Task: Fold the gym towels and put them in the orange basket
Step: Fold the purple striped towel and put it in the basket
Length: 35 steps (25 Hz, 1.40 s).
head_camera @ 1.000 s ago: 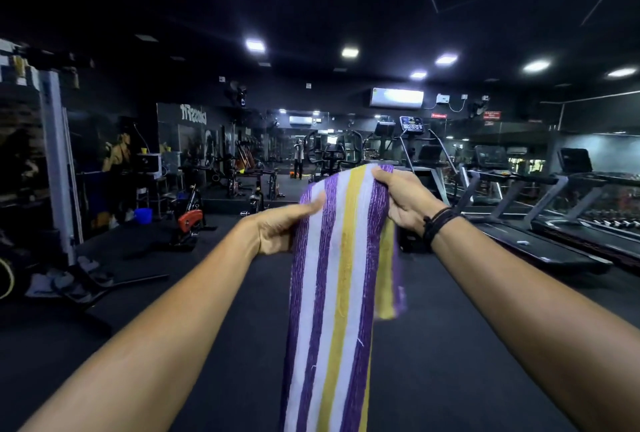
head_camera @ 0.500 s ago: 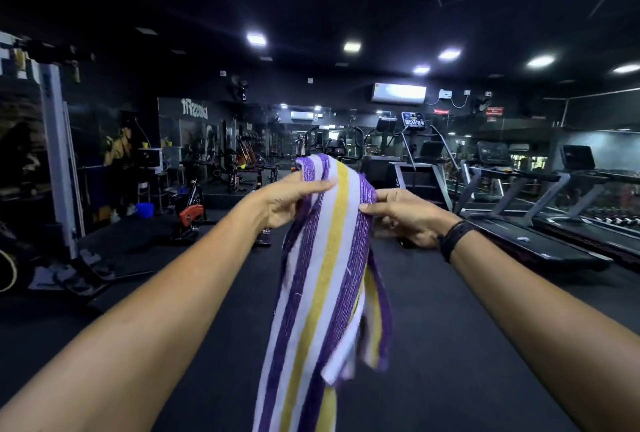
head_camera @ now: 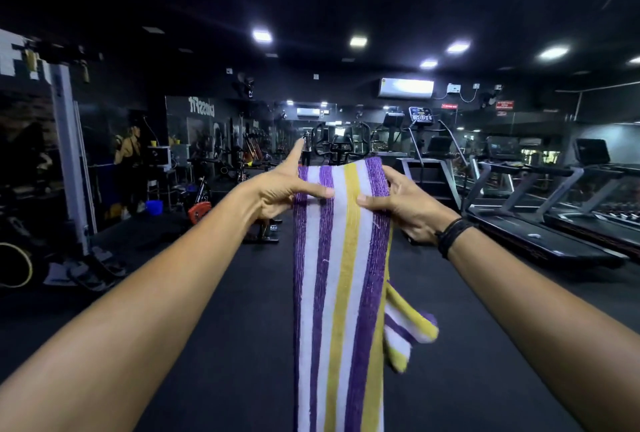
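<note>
A purple, white and yellow striped gym towel [head_camera: 341, 276] hangs lengthwise in front of me, folded into a narrow strip that runs off the bottom of the view. My left hand [head_camera: 280, 192] pinches its upper left edge with the thumb across the front and the index finger pointing up. My right hand [head_camera: 403, 199] grips the upper right edge, thumb on the front. A loose end of the towel [head_camera: 408, 331] sticks out behind on the right. No orange basket is in view.
Dark gym floor [head_camera: 225, 310] stretches ahead. Treadmills [head_camera: 540, 224] line the right side. An exercise bike [head_camera: 199, 205] and a blue bucket [head_camera: 154, 206] stand at the left, with sandals [head_camera: 93, 269] near a white post [head_camera: 69, 161]. More machines stand at the back.
Both hands have shifted along the towel's top edge and pulled it flat and straight; the bunched, twisted strip now hangs smooth, and the loose end swings out at the lower right.
</note>
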### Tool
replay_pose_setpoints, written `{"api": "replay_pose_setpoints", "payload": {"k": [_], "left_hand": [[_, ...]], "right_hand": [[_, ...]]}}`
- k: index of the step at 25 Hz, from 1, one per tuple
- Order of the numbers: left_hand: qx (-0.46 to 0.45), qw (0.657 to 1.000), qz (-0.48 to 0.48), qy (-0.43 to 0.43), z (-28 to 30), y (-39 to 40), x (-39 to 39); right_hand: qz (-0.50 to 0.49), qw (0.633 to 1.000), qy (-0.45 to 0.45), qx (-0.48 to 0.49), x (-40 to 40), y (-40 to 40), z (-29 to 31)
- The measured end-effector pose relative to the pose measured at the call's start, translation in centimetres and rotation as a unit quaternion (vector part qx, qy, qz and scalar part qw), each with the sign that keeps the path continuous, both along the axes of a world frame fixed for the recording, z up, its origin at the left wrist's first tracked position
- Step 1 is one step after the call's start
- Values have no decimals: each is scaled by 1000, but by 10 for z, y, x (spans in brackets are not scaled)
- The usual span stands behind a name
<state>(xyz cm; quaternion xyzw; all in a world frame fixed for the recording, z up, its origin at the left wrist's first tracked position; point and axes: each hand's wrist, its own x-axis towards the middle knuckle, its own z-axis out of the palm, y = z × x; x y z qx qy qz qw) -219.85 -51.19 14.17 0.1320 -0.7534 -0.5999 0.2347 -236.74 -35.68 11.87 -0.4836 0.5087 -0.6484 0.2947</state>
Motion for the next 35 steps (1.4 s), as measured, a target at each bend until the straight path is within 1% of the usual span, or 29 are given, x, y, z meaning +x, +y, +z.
{"api": "replay_pose_setpoints", "payload": {"k": [1,3,4,5,7,8,9,11,12,14,16,18,20,23,24,26,27,28,30,33,34,35], "left_hand": [[-18,1000,2,-18,2,-2,0],[-7,999,20,-32,3,-5,-1],[-9,999,21,-42,2,-2,-1],[-14,999,17,-49,2,5,-2],[-13,999,20,-30,0,15,-5],[-10,999,35,-11,0,20,-7],[-18,998,58,4,1,23,-8],[-63,993,99,0,2,24,-9],[-83,990,111,-12,2,23,-10],[-98,986,135,-20,1,24,-12],[-91,984,154,0,2,28,-16],[-71,984,162,27,5,32,-18],[-57,984,163,47,11,35,-18],[-49,983,160,70,15,38,-17],[-39,982,167,79,15,39,-17],[-29,979,182,89,14,37,-17],[-32,978,186,84,12,35,-15],[-36,979,188,73,11,33,-14],[-48,982,172,52,9,33,-11],[-68,986,147,39,7,35,-11],[-74,986,146,43,8,36,-11],[-69,985,145,57,8,35,-11]], "right_hand": [[-40,999,-9,-5,-1,-2,0],[-119,991,-52,-35,-2,-4,4],[-144,986,-73,-44,-2,-5,7],[-148,983,-93,-49,-3,-5,10],[-107,988,-100,-45,-8,0,15],[-77,994,-71,-34,-9,5,17],[-53,998,-19,-13,-12,8,18],[-48,993,101,43,-16,14,20],[-67,986,141,64,-16,16,21],[-125,970,193,80,-16,16,23],[-166,961,211,73,-16,12,24],[-172,969,171,39,-19,7,24],[-166,981,103,9,-20,3,23],[-164,986,38,-3,-15,-1,24],[-151,988,13,1,-13,0,25],[-86,996,-27,16,-10,8,30],[-60,998,-11,29,-9,15,32],[-59,997,37,43,-10,18,33],[-116,982,141,49,-10,20,32],[-233,933,273,9,-10,16,23],[-253,920,300,-2,-11,14,21],[-255,917,306,-8,-14,12,21]]}}
